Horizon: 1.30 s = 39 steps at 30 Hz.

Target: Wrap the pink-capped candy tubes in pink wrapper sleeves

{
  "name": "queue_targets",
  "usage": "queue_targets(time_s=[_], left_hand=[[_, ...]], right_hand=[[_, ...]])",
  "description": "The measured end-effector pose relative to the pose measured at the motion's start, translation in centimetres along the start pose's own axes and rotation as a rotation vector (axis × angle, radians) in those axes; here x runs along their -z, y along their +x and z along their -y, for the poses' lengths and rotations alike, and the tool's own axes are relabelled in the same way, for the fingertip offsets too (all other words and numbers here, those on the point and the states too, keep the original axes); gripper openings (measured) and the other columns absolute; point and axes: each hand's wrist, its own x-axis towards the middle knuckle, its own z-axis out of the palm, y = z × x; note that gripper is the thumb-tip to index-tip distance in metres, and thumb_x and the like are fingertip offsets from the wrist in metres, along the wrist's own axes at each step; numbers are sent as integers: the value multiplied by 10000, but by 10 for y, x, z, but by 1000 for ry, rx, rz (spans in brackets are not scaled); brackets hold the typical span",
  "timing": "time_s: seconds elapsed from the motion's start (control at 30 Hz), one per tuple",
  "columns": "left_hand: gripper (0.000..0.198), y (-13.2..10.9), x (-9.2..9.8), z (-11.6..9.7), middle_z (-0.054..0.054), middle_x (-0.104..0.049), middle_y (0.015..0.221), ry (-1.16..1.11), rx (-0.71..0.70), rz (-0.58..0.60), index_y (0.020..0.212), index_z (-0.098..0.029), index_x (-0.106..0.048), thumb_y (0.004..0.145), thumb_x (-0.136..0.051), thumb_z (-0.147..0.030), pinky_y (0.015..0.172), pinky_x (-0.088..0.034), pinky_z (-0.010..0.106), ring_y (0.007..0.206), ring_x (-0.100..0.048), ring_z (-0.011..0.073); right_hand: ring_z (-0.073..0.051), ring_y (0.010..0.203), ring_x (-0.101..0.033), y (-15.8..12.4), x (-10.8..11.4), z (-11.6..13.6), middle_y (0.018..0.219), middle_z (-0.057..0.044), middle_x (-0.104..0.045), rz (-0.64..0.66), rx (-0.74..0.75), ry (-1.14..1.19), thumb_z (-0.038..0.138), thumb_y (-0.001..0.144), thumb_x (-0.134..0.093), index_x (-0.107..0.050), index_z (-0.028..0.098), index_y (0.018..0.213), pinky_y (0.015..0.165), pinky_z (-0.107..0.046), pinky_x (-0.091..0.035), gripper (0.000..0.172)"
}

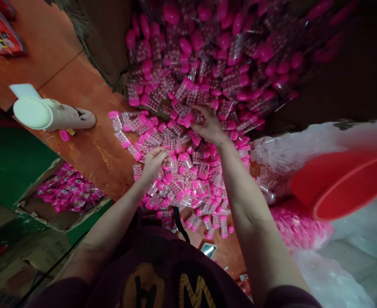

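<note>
A heap of small clear bottles (188, 173) with bright pink caps and pink beads inside spreads over the orange tabletop in front of me. My left hand (154, 162) is at the heap's left side, its fingers curled and pressed together against the bottles; what they pinch, if anything, is hidden. Farther forward, my right hand (209, 126) reaches in at the mouth of a big brown carton (103, 38), from which more of these bottles spill. Thumb and fingers are apart there, close around a pink cap (188, 119) but not visibly closed on it.
A white cylindrical container (60, 114) lies on the table at left, beside a loose pink cap (65, 135). Below it stands an open box of pink pieces (69, 188). At right, a red tub (342, 184) stands by clear plastic bags (304, 132). A phone-like device (208, 250) lies near my body.
</note>
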Motion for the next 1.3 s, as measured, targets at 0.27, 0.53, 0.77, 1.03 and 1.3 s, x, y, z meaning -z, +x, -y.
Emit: queue_targets(time_s=[0.27,0.53,0.77,1.03,1.3], left_hand=[[468,14,-1,-3,13,-766,951,70,-226,0,1131,-211,-787,666,-830,-235,541,-435,218,562,-521,64],[268,13,3,12,59,-814,850,133,-209,-92,850,-161,-826,700,-878,-376,765,-608,325,783,-730,192],[277,16,2,15,69,-815,836,126,-221,-152,824,-155,-821,699,-871,-396,748,-599,323,766,-732,192],[214,15,6,18,-5,-666,655,180,-231,-111,728,-180,-727,760,-859,-347,552,-426,249,585,-553,119],[295,12,2,15,-44,-539,565,235,-273,-103,623,-195,-612,762,-834,-330,513,-348,236,535,-457,94]], right_hand=[[-228,1169,-708,-64,-20,61,1291,-76,-759,200,-219,591,616,896,-750,-713,210,1284,1051,-380,-565,563],[-257,981,-694,-55,-41,64,993,-94,-760,112,-223,215,649,1060,-445,-755,168,1005,961,-399,-552,575],[-416,1370,-495,-29,-57,37,1564,-232,-546,-118,-325,-523,297,1036,-517,-479,132,1602,1121,-599,-412,591],[-384,1374,-457,-80,-76,56,1517,-214,-584,131,-239,-643,258,1078,-387,-557,155,1557,1102,-550,-374,518],[-322,1255,-615,-27,-57,63,1466,-204,-618,-47,-388,-495,176,1028,-392,-539,111,1550,1063,-437,-488,546]])
